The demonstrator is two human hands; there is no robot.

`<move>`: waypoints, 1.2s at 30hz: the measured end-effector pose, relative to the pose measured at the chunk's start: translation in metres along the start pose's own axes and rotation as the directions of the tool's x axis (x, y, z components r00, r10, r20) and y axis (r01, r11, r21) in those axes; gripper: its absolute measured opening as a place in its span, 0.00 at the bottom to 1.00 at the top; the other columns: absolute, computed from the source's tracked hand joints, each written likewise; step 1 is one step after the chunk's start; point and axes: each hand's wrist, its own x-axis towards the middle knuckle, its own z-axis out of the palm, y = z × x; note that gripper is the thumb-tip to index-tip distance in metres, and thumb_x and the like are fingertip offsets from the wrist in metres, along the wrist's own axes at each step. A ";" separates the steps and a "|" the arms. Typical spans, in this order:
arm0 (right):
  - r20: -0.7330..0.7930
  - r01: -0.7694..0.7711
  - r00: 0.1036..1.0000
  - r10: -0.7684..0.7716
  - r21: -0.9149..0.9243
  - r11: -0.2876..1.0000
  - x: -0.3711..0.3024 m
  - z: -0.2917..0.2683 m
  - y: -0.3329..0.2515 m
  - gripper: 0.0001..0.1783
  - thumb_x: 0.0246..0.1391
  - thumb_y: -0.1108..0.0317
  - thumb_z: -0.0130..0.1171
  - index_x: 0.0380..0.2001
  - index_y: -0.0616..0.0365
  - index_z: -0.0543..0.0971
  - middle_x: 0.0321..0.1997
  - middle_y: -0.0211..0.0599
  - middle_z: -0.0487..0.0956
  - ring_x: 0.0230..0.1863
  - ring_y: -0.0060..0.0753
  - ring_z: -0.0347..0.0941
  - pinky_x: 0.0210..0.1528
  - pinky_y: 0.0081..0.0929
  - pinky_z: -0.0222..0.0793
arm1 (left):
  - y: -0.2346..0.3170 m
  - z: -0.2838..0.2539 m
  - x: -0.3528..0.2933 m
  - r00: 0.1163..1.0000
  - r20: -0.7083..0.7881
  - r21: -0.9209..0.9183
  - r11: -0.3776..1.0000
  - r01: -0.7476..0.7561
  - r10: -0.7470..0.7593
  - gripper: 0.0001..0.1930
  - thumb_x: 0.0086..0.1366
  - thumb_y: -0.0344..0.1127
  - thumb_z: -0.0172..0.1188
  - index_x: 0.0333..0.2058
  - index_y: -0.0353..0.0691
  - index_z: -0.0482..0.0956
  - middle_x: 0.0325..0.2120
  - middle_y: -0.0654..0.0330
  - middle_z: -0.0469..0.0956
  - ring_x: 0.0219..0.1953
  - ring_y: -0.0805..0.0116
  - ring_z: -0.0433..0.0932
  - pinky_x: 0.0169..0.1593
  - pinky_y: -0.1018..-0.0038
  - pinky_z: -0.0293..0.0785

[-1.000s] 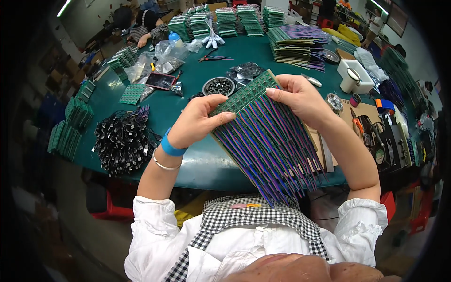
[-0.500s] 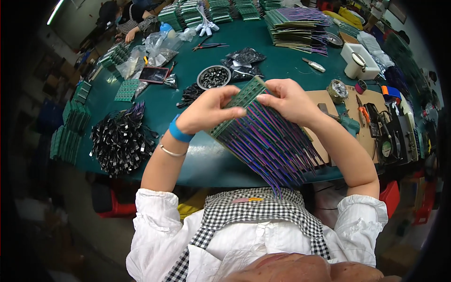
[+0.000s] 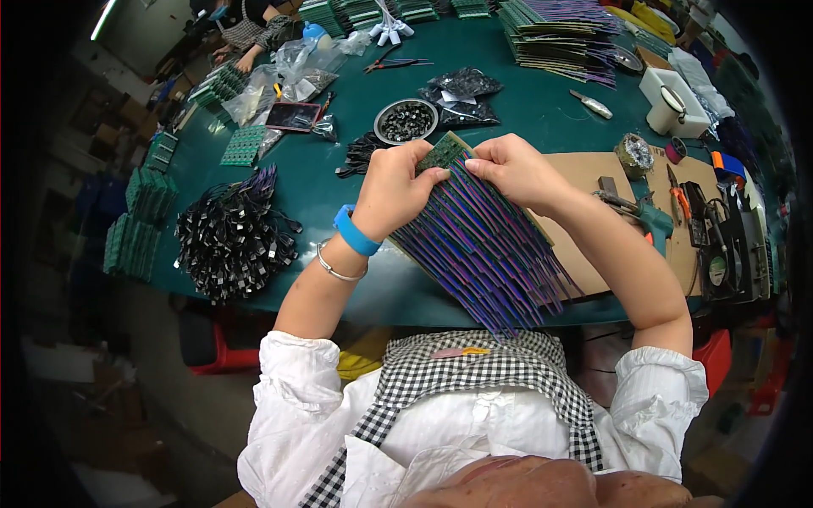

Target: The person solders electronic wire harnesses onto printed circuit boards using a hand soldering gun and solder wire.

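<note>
Beyond a black-and-white checked apron (image 3: pixel 474 372), a green circuit board (image 3: pixel 446 152) with rows of purple and blue wires (image 3: pixel 483 241) is held up at a slant over the near edge of a green counter (image 3: pixel 381 296). One side of its upper end is pinched between the thumb and fingers of the left hand (image 3: pixel 396 190), above a wrist on which a blue band (image 3: pixel 356 230) and a silver bracelet (image 3: pixel 340 273) are worn; the other side is gripped the same way by the right hand (image 3: pixel 518 173). The wires are spread down the board toward the apron, though whether their tips are touching the cloth cannot be told. To the left, a heap of black cables (image 3: pixel 233 241) is piled; to the right, orange-handled pliers (image 3: pixel 679 201) are laid on brown cardboard (image 3: pixel 584 173). Farther back, a round metal bowl (image 3: pixel 377 125) is filled with small black parts, and black parts bags (image 3: pixel 466 83) are set just beside it. Past a light-handled knife (image 3: pixel 594 105), more wired boards (image 3: pixel 559 42) are stacked high, while at the far left a co-worker's hand (image 3: pixel 247 62) is seen near clear plastic bags (image 3: pixel 292 66).
</note>
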 end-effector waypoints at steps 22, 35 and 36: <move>0.102 0.018 0.993 -0.054 0.326 0.945 0.002 -0.005 0.010 0.13 0.63 0.67 0.49 0.40 0.66 0.77 0.30 0.26 0.77 0.31 0.14 0.69 0.35 0.18 0.67 | -0.125 -0.054 -0.091 0.814 0.176 -0.167 0.798 0.580 -0.554 0.15 0.61 0.31 0.61 0.42 0.26 0.76 0.30 0.57 0.80 0.32 0.71 0.78 0.36 0.76 0.75; 0.125 0.128 0.980 -0.152 0.180 0.975 0.001 0.014 0.003 0.14 0.62 0.64 0.51 0.38 0.66 0.78 0.28 0.28 0.77 0.30 0.15 0.68 0.33 0.21 0.66 | -0.022 -0.006 -0.045 0.870 0.461 -0.448 0.802 0.397 -0.173 0.14 0.62 0.30 0.61 0.44 0.30 0.75 0.34 0.65 0.78 0.35 0.84 0.73 0.39 0.81 0.72; 0.202 0.006 0.977 -0.066 0.282 0.960 -0.001 0.010 0.001 0.14 0.62 0.64 0.51 0.38 0.65 0.78 0.28 0.28 0.77 0.30 0.15 0.69 0.34 0.21 0.67 | -0.027 -0.003 -0.044 0.921 0.346 -0.357 0.882 0.307 -0.181 0.12 0.59 0.34 0.63 0.37 0.31 0.76 0.26 0.62 0.76 0.28 0.81 0.71 0.33 0.78 0.69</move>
